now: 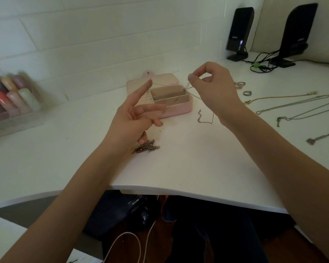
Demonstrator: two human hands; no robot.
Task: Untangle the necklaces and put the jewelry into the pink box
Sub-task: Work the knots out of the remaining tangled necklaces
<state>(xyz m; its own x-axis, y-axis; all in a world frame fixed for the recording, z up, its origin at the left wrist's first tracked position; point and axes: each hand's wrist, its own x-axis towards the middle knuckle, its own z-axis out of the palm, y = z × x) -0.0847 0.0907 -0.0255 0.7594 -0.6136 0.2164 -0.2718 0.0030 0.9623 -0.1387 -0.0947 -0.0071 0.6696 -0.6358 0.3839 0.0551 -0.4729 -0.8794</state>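
Far left on the white worktop [179,168] we've got a clear organizer tray [13,103] full of pastel tubes, blurry, well apart from everything else. Moving right, our left hand [133,118] is raised in front of the pink box, index finger stretched out and the other fingers loosely spread, with a thin chain [163,111] caught across the fingers rather than properly pinched. Just below that hand a tangled clump of chains and clasps [147,146] sits on the worktop, near the heel of the palm.

The pink box [179,109] is open behind the hands, lid [160,80] flipped back flat, beige compartments showing; our left hand covers part of its left side, so we can't tell what's in the ring-roll section. A fine chain seems to run across the right compartments.

Our right hand [213,86] hovers over the box's right end, thumb and forefinger pressed together on loops of that same thin chain hanging down toward the box. A short loose chain [205,117] lies just under the wrist. Further right: a few rings [243,88], a gold necklace [279,96] and silver necklaces [300,109] laid out apart. At the back right, two black speakers [239,31] with a knot of cables [262,61].
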